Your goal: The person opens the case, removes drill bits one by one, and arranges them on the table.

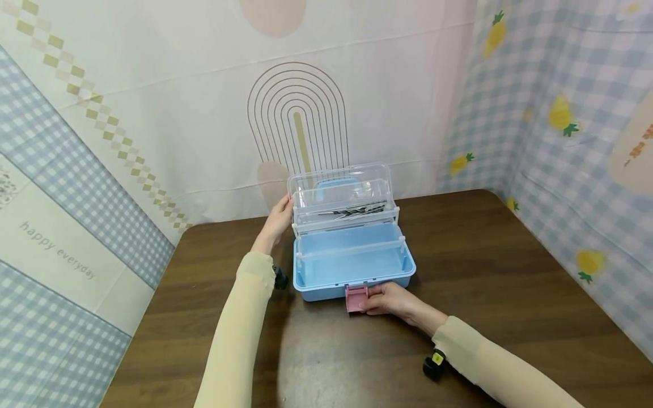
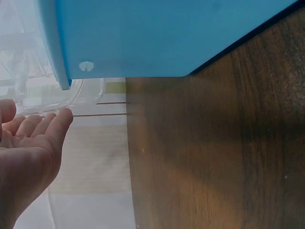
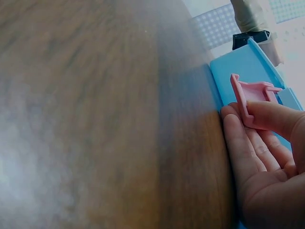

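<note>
A light blue toolbox (image 1: 352, 290) stands on the table with its clear lid (image 1: 380, 173) tipped up at the back. Several drill bits (image 1: 357, 210) lie in the raised clear tray (image 1: 316, 226); the blue bottom compartment shows bare below. At the lid's left side is my left hand (image 1: 279, 220), and in the left wrist view its nearly straight fingers (image 2: 59, 125) touch the lid's edge. My right hand (image 1: 394, 300) pinches the pink latch (image 1: 355, 299) at the box's front. In the right wrist view the thumb presses on the latch, fingers behind it.
The brown wooden table (image 1: 484, 255) bears the box near its back edge. A patterned cloth (image 1: 204, 113) hangs right behind the raised lid, and a checked cloth (image 1: 541, 153) runs along the right side. Both wrists carry small black cameras (image 1: 433, 365).
</note>
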Action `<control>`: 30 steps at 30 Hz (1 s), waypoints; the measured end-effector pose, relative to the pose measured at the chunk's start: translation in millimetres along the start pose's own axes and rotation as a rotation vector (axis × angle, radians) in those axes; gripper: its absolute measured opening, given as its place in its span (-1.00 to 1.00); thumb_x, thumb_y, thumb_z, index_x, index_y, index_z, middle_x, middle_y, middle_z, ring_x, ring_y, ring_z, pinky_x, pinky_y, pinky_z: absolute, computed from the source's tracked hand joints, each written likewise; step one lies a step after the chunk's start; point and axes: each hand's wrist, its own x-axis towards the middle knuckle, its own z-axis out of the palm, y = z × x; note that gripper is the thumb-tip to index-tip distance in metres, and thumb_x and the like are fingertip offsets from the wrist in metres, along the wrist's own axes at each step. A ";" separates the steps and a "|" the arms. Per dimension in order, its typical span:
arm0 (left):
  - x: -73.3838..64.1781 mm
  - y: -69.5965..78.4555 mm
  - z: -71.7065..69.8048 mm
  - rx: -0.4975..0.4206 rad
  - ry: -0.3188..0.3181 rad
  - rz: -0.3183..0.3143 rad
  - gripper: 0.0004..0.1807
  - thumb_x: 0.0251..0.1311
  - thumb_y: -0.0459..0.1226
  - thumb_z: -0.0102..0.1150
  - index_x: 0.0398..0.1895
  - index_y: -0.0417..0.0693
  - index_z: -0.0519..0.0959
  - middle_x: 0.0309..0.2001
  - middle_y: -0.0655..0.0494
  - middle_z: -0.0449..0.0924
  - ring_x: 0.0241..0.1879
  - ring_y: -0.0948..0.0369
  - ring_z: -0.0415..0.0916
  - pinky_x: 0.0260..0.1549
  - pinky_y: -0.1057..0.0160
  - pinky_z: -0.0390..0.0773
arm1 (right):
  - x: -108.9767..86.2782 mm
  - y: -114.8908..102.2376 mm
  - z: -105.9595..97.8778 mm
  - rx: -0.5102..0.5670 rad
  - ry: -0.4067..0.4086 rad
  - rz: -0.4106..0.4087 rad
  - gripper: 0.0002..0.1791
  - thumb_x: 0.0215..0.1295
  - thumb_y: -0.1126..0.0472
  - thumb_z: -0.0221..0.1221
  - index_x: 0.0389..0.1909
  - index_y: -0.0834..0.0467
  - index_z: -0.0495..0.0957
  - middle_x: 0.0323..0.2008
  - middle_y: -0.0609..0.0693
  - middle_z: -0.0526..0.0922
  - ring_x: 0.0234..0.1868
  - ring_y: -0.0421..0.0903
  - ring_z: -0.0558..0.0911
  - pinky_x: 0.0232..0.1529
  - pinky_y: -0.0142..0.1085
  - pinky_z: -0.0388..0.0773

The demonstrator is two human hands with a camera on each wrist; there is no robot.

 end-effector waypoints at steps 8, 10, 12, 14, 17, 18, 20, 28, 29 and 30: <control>-8.2 0.2 -4.2 -0.001 0.006 -0.018 -0.43 0.62 -0.08 -0.23 0.62 0.14 0.08 0.51 -0.08 0.20 0.36 -0.06 0.35 0.27 0.00 0.43 | 0.6 -1.4 2.4 -0.009 0.002 0.007 -0.71 0.27 0.39 0.30 -0.07 0.52 0.59 -0.25 0.08 0.71 -0.22 -0.14 0.67 -0.07 -0.21 0.68; -9.9 0.0 -3.9 -0.015 0.007 -0.015 -0.43 0.62 -0.10 -0.24 0.62 0.13 0.07 0.52 -0.08 0.19 0.34 -0.06 0.38 0.25 0.00 0.45 | 0.8 -1.8 2.3 -0.011 0.000 0.006 -0.71 0.27 0.39 0.30 -0.07 0.52 0.59 -0.25 0.08 0.71 -0.22 -0.14 0.67 -0.07 -0.21 0.68; -10.8 -0.3 -2.9 -0.032 0.006 -0.010 -0.42 0.62 -0.10 -0.22 0.62 0.13 0.07 0.52 -0.06 0.20 0.33 -0.06 0.40 0.24 0.00 0.47 | 1.4 -1.8 1.7 -0.009 -0.004 0.005 -0.71 0.27 0.39 0.30 -0.07 0.52 0.59 -0.24 0.08 0.71 -0.21 -0.14 0.67 -0.06 -0.21 0.68; -10.7 -0.3 -1.5 -0.043 -0.007 0.001 -0.40 0.61 -0.09 -0.19 0.63 0.14 0.04 0.53 -0.03 0.17 0.35 -0.03 0.38 0.25 0.01 0.45 | 1.8 -1.7 0.7 -0.013 -0.005 0.002 -0.70 0.28 0.38 0.30 -0.07 0.52 0.59 -0.24 0.09 0.71 -0.22 -0.14 0.67 -0.07 -0.22 0.68; -9.1 -0.4 1.5 -0.055 -0.049 0.013 -0.35 0.59 -0.07 -0.14 0.64 0.17 -0.02 0.56 0.02 0.12 0.38 -0.01 0.35 0.27 0.00 0.43 | 1.8 -1.2 -0.8 -0.018 -0.003 -0.001 -0.70 0.28 0.38 0.30 -0.06 0.52 0.59 -0.24 0.08 0.70 -0.22 -0.15 0.67 -0.08 -0.23 0.68; -8.2 -0.6 2.4 -0.061 -0.062 0.015 -0.34 0.59 -0.06 -0.13 0.64 0.17 -0.04 0.56 0.02 0.10 0.38 -0.02 0.34 0.28 -0.01 0.42 | 1.6 -1.0 -1.2 -0.019 -0.002 -0.003 -0.70 0.28 0.38 0.30 -0.06 0.52 0.59 -0.25 0.08 0.70 -0.23 -0.15 0.67 -0.08 -0.24 0.68; -6.5 -1.6 3.4 -0.070 -0.083 0.014 -0.33 0.59 -0.06 -0.14 0.65 0.18 -0.06 0.57 0.03 0.07 0.39 -0.02 0.32 0.29 -0.03 0.40 | 1.5 -0.6 -1.4 -0.021 -0.003 -0.006 -0.70 0.29 0.38 0.30 -0.06 0.52 0.59 -0.25 0.08 0.71 -0.23 -0.15 0.67 -0.09 -0.24 0.68; -4.1 -5.8 3.1 -0.095 -0.104 -0.039 -0.35 0.60 -0.08 -0.16 0.65 0.27 -0.07 0.58 0.04 0.04 0.41 -0.04 0.29 0.33 -0.07 0.33 | 2.0 2.6 0.5 -0.008 -0.018 -0.011 -0.68 0.30 0.36 0.30 -0.03 0.51 0.58 -0.22 0.08 0.72 -0.21 -0.15 0.68 -0.07 -0.21 0.68; -4.2 -6.0 2.9 -0.094 -0.111 -0.042 -0.35 0.60 -0.07 -0.16 0.65 0.28 -0.08 0.58 0.04 0.04 0.40 -0.04 0.29 0.33 -0.08 0.33 | 1.9 3.0 0.7 -0.007 -0.018 -0.012 -0.67 0.30 0.36 0.30 -0.02 0.52 0.58 -0.22 0.09 0.72 -0.21 -0.15 0.68 -0.06 -0.21 0.68; -4.3 -6.2 2.6 -0.094 -0.115 -0.046 -0.34 0.60 -0.05 -0.16 0.65 0.30 -0.08 0.58 0.04 0.05 0.40 -0.04 0.29 0.33 -0.09 0.32 | 1.8 3.2 0.9 -0.005 -0.017 -0.011 -0.66 0.29 0.36 0.30 -0.02 0.52 0.58 -0.21 0.09 0.72 -0.20 -0.15 0.68 -0.06 -0.21 0.68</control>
